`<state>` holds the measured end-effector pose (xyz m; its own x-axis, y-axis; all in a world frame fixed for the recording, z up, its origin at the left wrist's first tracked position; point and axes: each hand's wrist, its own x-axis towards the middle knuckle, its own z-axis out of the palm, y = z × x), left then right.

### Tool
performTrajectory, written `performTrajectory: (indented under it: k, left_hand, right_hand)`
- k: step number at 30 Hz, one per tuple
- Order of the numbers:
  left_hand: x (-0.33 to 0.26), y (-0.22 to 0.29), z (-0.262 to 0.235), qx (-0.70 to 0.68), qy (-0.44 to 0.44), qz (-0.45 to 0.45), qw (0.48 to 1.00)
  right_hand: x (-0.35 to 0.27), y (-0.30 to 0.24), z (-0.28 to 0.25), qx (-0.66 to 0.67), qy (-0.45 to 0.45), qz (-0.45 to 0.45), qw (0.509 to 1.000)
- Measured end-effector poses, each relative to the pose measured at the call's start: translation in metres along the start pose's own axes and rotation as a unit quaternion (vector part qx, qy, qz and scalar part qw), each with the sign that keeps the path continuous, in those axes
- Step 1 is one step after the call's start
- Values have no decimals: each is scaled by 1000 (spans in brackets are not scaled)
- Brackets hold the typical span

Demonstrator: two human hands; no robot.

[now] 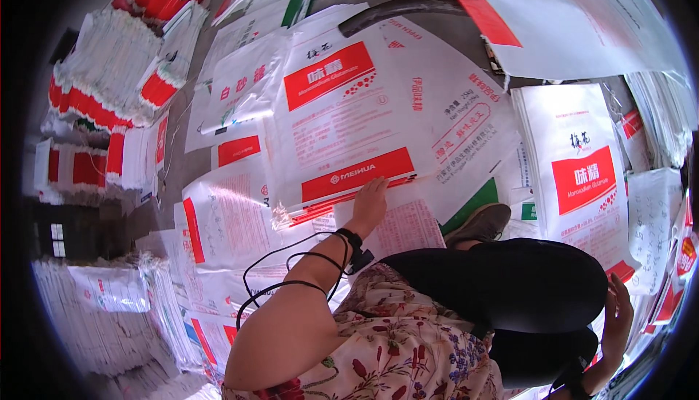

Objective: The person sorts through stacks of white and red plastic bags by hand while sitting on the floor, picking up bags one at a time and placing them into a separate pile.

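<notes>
White printed sacks with red bands lie flat in a stack [331,130] on the floor in front of me. My left hand [371,205] rests on the red lower edge of that stack, fingers stretched out over the band and nothing seen in its grasp. Beyond my right knee, my right hand [617,316] has its fingers extended and apart. It is close to the red lower corner of a second stack of white sacks [575,152]; whether it touches the sacks, I cannot tell. A dark cable loops around my left forearm.
Piled bundles of folded sacks [102,72] stand along the left side. A dark curved strip [400,12] lies across sacks at the far side. A large white sheet with a red edge [575,14] hangs at the upper right. My shoe [480,224] is beside the middle stack.
</notes>
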<state>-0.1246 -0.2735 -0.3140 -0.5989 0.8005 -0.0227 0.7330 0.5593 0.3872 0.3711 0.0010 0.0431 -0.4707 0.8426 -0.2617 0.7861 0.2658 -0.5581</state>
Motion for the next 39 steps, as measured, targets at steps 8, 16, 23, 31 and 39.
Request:
performTrajectory:
  k: [8,16,23,31,39]
  left_hand:
    - [-35,-36,-19,26,12,-36,999]
    - [-26,-111,-57,2,-47,-39,998]
    - [-1,-112,-74,16,-17,-91,996]
    - [29,-104,-71,60,0,-45,997]
    - [41,-108,-73,19,-7,-34,999]
  right_hand:
    - [22,-26,4,-41,-16,-43,998]
    - [19,-22,6,-36,-11,-57,998]
    - [14,-25,8,-22,-9,-32,999]
    - [13,-29,11,-1,2,-17,1000]
    - [10,-26,12,-5,8,-57,998]
